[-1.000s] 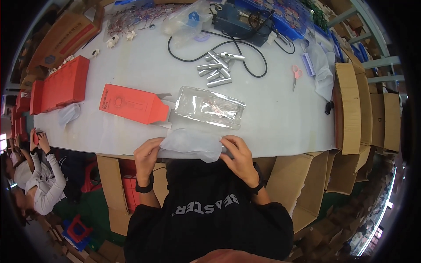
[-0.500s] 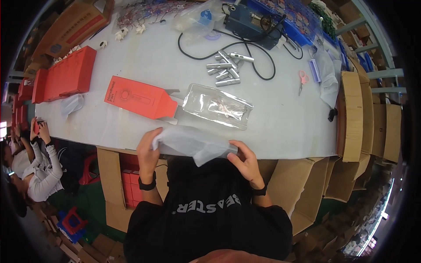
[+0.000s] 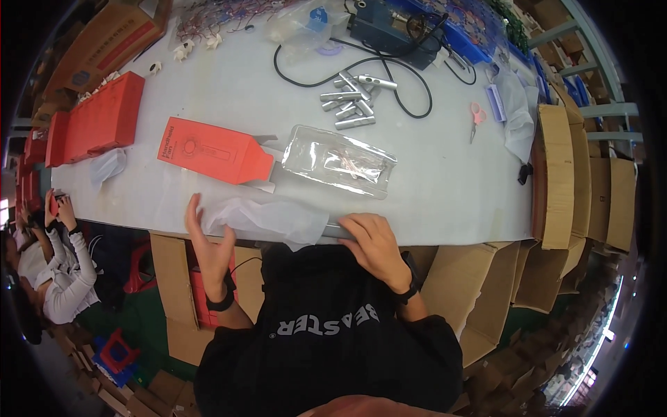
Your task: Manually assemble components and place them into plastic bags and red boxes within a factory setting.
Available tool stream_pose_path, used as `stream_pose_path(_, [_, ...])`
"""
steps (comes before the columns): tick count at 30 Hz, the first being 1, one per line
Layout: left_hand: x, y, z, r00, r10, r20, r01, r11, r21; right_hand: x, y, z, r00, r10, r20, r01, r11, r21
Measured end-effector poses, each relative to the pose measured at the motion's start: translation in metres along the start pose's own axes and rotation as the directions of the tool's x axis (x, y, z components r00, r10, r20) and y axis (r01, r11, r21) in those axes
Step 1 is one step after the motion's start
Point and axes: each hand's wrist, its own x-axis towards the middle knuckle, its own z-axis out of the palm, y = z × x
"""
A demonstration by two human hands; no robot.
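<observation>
Head view. The bag [image 3: 267, 217] (white, translucent) lies crosswise at the table's near edge, lower centre of the frame. A grey tube [image 3: 335, 231] projects from its right end. The right hand [image 3: 375, 249] is closed over the tube's bare end, fingers on top. The left hand [image 3: 212, 256] is spread, thumb apart from fingers, at the bag's left end; whether it touches the film cannot be told.

Status, judged from this view: the work appears partway. The bag covers the tube's left portion (its full extent is hidden); the right end remains uncovered. The carton [image 3: 208, 151] (red, left of centre) has its flaps open at the right end. The clear tray [image 3: 303, 161] lies outside it, at centre. Further silver tubes [image 3: 353, 97] are piled unbagged, upper centre, on the table [image 3: 451, 187].
</observation>
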Motion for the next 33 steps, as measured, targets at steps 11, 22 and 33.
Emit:
stream_pose_path(11, [-0.012, 0.045, 0.036, 0.776, 0.406, 0.483, -0.457, 0.89, -0.014, -0.001, -0.003, -0.011, 0.598, 0.514, 0.615, -0.731, 0.036, 0.681])
stream_pose_path(22, [-0.005, 0.048, 0.066, 0.82, 0.356, 0.447, -0.367, 0.928, -0.065, -0.004, 0.007, -0.001, 0.987, 0.047, -0.151, -0.049, 0.999, -0.008])
stream_pose_path(33, [-0.002, 0.046, 0.067, 0.843, 0.313, 0.438, -0.276, 0.95, -0.147, -0.006, 0.008, 0.003, 0.967, -0.062, -0.248, 0.028, 0.99, -0.136])
